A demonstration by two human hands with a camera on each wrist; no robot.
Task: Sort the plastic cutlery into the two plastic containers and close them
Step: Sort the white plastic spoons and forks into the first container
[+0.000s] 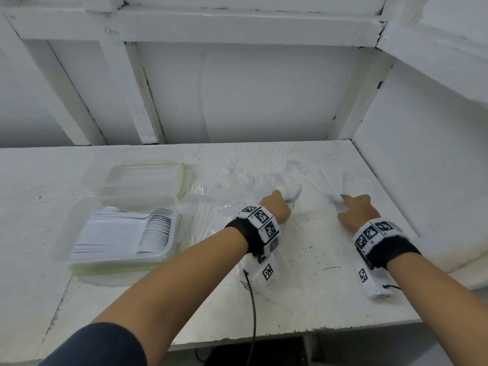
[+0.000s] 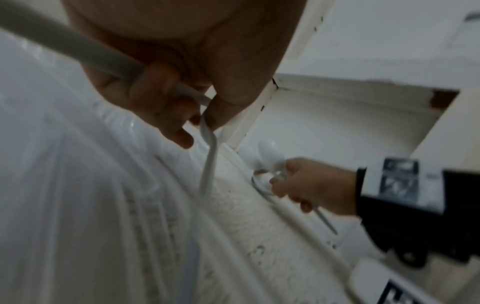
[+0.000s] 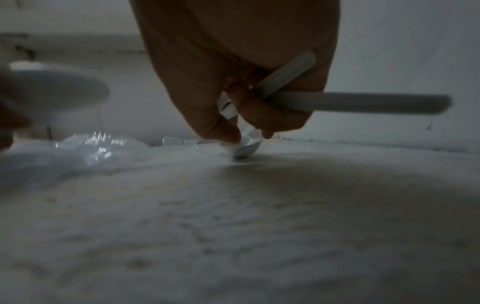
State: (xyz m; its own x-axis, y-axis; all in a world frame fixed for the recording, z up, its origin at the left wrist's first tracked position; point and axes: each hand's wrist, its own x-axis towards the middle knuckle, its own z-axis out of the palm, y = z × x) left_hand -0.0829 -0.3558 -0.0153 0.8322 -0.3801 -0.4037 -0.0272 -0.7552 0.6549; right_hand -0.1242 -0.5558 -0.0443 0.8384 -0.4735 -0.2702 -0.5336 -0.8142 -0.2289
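Note:
Two clear plastic containers stand at the left of the table. The near container (image 1: 169, 256) holds a neat row of white spoons (image 1: 155, 229); what the far container (image 1: 182, 175) holds is unclear. My left hand (image 1: 286, 199) grips a few white spoons (image 2: 109, 61) above a heap of clear cutlery (image 1: 237, 186). Further right, my right hand (image 1: 346, 204) holds white spoon handles (image 3: 363, 102) while its fingertips (image 3: 228, 135) pinch another spoon's bowl (image 3: 246, 148) on the table. Both hands' fingers are hidden in the head view.
A crumpled clear plastic bag (image 1: 211, 228) lies under my left forearm, beside the containers. Translucent lids (image 1: 71, 228) sit open at the containers' left. White walls close off the table (image 1: 317, 286) at the back and right; its front edge is near me.

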